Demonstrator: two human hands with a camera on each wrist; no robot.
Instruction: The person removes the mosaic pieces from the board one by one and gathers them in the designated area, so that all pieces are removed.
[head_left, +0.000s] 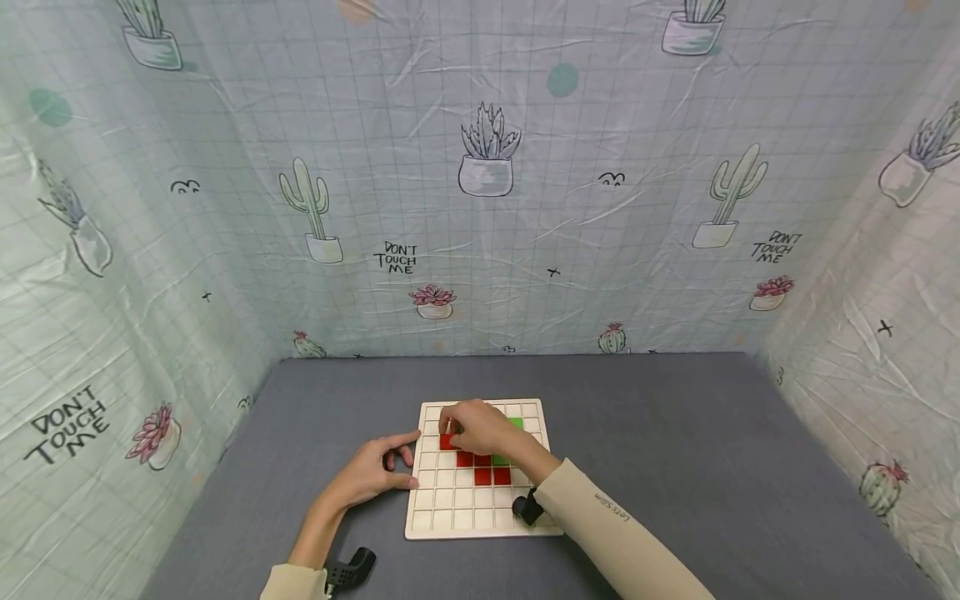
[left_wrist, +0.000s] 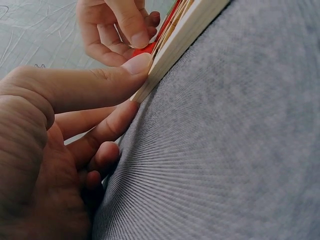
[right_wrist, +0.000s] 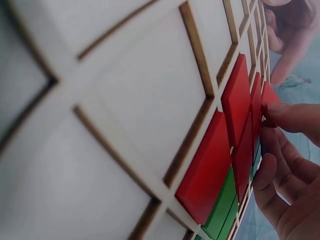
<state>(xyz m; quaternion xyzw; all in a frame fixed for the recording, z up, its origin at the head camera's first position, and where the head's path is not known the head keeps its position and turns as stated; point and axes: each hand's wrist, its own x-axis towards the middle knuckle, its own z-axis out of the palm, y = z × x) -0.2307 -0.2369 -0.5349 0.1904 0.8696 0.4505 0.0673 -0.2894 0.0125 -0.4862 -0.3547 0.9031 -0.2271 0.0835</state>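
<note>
A square wooden grid board [head_left: 433,521] lies on the grey table. Several red tiles [head_left: 483,477] sit in its cells in a stepped pattern, with green tiles [head_left: 501,460] beside them. Between thumb and fingers my right hand [head_left: 483,427] pinches a red tile [right_wrist: 270,95] at the upper left of the pattern; in the right wrist view this tile stands tilted from the board. My left hand [head_left: 367,471] touches the board's left edge with thumb and index finger spread apart. Part of the pattern is hidden under my right hand and forearm.
Grey cloth [head_left: 660,450] covers the table around the board. A patterned curtain [head_left: 487,250] with cactus drawings rises behind it and on both sides. Black wrist devices [head_left: 352,569] are worn on both arms.
</note>
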